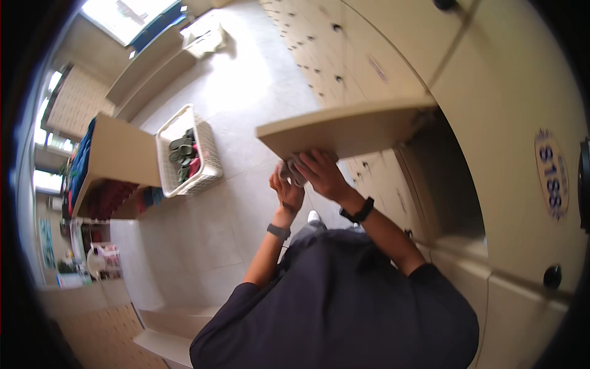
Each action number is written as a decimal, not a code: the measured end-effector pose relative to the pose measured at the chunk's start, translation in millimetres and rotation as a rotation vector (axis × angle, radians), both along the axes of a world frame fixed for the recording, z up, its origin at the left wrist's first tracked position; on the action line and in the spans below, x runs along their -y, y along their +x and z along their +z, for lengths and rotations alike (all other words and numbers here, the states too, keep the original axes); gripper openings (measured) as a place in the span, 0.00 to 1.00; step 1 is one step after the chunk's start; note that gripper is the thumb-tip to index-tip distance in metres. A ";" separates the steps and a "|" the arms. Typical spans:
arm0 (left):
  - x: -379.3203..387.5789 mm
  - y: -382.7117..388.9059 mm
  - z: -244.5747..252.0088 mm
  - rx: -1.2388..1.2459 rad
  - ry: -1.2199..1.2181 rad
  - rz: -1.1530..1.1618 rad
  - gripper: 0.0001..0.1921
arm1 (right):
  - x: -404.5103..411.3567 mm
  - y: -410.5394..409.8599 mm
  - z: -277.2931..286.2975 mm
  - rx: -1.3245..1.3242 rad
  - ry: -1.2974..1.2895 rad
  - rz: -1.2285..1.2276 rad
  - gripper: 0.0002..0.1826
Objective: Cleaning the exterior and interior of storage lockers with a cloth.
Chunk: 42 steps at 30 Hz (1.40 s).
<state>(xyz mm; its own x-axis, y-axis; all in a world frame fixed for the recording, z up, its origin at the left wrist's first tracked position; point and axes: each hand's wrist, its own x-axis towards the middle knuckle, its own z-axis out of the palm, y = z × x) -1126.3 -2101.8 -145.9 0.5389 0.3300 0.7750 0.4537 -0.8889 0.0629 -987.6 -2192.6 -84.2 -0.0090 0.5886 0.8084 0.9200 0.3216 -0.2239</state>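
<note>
A greyish-brown cloth (293, 169) is bunched between my two hands beside the lower edge of an open locker door (341, 131). My right hand (323, 176) grips the cloth from above, its fingers against the door's face or edge. From the left, my left hand (290, 191) holds the same cloth with bent fingers. The door swings out across the view from a locker compartment (442, 184), whose dark inside shows to the right. Cloth and fingers partly hide the door's edge.
Tan lockers (521, 92) with black knobs line the right side. On the grey tiled floor (207, 230) stands a white plastic basket (214, 163) holding green and red slippers. A wooden bench unit (122, 147) stands beside it. Another white basket (203, 39) is farther off.
</note>
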 end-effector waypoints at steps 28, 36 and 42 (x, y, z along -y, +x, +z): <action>157.8 163.0 48.9 -0.108 -0.841 -1.080 0.32 | 159.8 87.3 25.0 -0.096 -0.308 -1.094 0.24; 172.1 193.6 81.0 -0.299 -0.531 -1.434 0.26 | 215.7 -8.8 46.1 -0.444 -0.528 -1.468 0.28; 161.7 205.8 78.2 -0.298 -0.525 -1.535 0.25 | 202.9 1.5 29.2 -0.356 -0.539 -1.561 0.32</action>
<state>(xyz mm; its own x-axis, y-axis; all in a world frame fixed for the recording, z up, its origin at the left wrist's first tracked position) -920.5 -2263.5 -67.7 0.6891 -0.4424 0.5739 -0.7245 -0.4019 0.5601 -986.1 -2395.4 -55.0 0.9316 0.0487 0.3602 0.1463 -0.9575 -0.2488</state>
